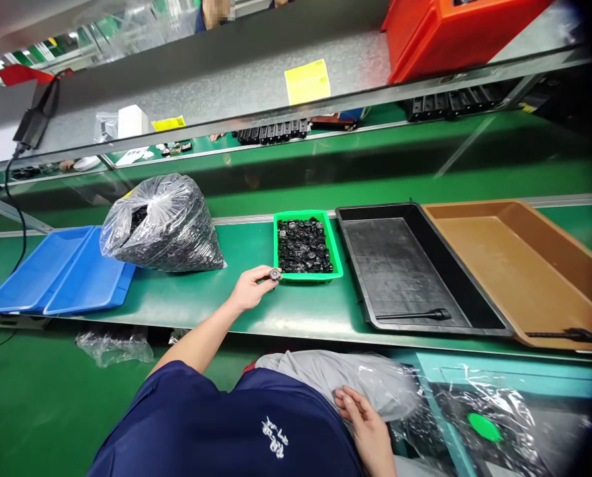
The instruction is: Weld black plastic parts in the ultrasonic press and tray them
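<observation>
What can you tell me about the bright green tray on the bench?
The green tray is shallow and rectangular, looks like plastic, and sits upright on the green bench. Small black parts fill it, hiding its floor. It stands just left of the black tray. The left hand holds a small dark part at its near left corner; whether either touches the rim is unclear.

Head camera is looking forward and down; shirt (216, 424) is sitting nearest, bench (300, 311) lying beyond, shelf (226, 89) crossing above.
</observation>
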The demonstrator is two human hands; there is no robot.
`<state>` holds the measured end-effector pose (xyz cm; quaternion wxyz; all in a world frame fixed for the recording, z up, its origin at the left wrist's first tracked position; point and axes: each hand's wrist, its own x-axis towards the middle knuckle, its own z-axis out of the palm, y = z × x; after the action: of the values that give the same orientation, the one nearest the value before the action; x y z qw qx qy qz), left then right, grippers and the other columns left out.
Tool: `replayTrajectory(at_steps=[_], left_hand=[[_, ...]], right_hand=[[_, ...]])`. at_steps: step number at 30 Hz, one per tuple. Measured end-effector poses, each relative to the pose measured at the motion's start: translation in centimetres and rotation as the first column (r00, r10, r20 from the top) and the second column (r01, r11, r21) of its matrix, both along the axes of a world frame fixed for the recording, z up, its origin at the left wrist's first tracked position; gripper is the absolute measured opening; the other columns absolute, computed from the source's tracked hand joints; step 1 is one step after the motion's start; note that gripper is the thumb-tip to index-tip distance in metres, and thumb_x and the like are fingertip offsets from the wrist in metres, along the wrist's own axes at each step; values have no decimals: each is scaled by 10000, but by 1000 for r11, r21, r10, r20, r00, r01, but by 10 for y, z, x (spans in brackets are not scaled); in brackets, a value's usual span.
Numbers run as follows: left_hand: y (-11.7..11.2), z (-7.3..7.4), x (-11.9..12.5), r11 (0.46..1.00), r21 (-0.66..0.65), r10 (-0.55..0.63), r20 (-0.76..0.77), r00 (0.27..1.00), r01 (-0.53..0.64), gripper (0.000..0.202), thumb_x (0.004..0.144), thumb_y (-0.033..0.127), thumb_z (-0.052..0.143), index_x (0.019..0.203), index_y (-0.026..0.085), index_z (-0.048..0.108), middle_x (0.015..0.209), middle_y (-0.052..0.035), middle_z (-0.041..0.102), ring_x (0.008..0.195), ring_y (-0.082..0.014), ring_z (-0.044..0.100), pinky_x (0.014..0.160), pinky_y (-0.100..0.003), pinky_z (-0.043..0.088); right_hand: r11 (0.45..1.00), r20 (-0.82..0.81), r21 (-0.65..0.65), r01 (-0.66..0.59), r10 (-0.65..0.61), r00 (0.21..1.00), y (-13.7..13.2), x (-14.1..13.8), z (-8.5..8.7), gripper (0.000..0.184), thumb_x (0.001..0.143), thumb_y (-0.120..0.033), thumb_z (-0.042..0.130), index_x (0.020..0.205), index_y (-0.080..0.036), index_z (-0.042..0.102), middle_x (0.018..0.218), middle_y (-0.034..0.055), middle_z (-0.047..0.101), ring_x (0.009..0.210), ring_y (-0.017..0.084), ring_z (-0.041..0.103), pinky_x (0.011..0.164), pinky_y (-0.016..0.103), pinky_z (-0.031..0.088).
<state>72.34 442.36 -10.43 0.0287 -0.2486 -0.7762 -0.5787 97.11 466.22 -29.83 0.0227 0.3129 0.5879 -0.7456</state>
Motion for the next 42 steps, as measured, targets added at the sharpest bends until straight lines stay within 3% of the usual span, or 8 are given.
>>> replayTrajectory(at_steps=[11, 15, 21, 25, 31, 35, 38, 42], left_hand=[[14, 1, 5, 974, -141, -204, -195, 959, 179, 226, 908, 338, 615, 1013, 195, 755, 993, -95, 747, 924, -192, 686, 858, -339, 545], [29, 13, 13, 920, -257, -348, -195, 917, 295, 266, 949, 331, 543, 1092, 198, 723, 979, -86, 726, 905, -184, 660, 838, -327, 526], [88, 18, 56, 553, -422, -783, 31, 622, 718, 343, 998, 336, 419, 1191, 167, 646, 995, -101, 680, 885, -175, 614, 826, -285, 483], [128, 17, 82, 364, -395, -893, 108, 436, 843, 302, 992, 334, 421, 1004, 168, 673, 895, -68, 662, 823, -162, 589, 797, -266, 463], [201, 29, 97, 623, -84, -725, 312, 614, 778, 156, 895, 280, 573, 893, 157, 668, 942, -46, 660, 852, -158, 614, 783, -272, 502], [244, 24, 121, 571, 20, -798, 248, 550, 820, 121, 780, 247, 717, 866, 163, 711, 1162, -97, 651, 1065, -216, 614, 953, -354, 490], [265, 21, 113, 468, -110, -854, 199, 481, 877, 264, 759, 325, 748, 973, 173, 723, 1178, -101, 655, 1038, -216, 628, 926, -357, 512], [298, 22, 51, 639, -546, -610, 69, 789, 542, 298, 921, 356, 519, 1082, 171, 688, 1140, -96, 682, 1043, -206, 631, 946, -337, 493]], right_hand=[[999, 27, 25, 34, -34, 999, -4, 3, 8, 704, 552, -718, 778, 958, -148, 708, 940, 142, 745, 869, 324, 711, 773, 425, 600], [989, -47, 142, 49, -43, 998, 3, 2, 40, 673, 645, -783, 684, 882, -155, 739, 917, 155, 741, 877, 330, 703, 817, 443, 582], [984, -469, 105, 140, -75, 880, 6, -13, 121, 548, 909, -623, 548, 1223, -185, 647, 844, 88, 703, 677, 214, 659, 599, 341, 564], [979, -501, 3, 204, -176, 848, 5, -17, 132, 421, 881, -545, 651, 1096, -185, 686, 650, 30, 629, 553, 167, 600, 483, 266, 511], [893, -586, -102, 438, -410, 699, 17, -17, 130, 442, 885, -475, 659, 1242, -220, 604, 1029, 106, 656, 863, 228, 660, 606, 312, 579], [780, -595, 162, 604, -411, 691, 32, -20, 134, 304, 893, -413, 636, 1091, -185, 667, 956, 99, 660, 945, 241, 622, 877, 399, 537], [720, -571, 64, 691, -541, 617, 39, -9, 132, 255, 923, -415, 600, 1040, -195, 655, 697, 3, 570, 590, 141, 511, 579, 277, 496], [724, -509, -91, 684, -624, 593, 48, 19, 125, 383, 909, -490, 618, 1169, -210, 590, 681, -27, 532, 455, 77, 337, 404, 193, 290]])
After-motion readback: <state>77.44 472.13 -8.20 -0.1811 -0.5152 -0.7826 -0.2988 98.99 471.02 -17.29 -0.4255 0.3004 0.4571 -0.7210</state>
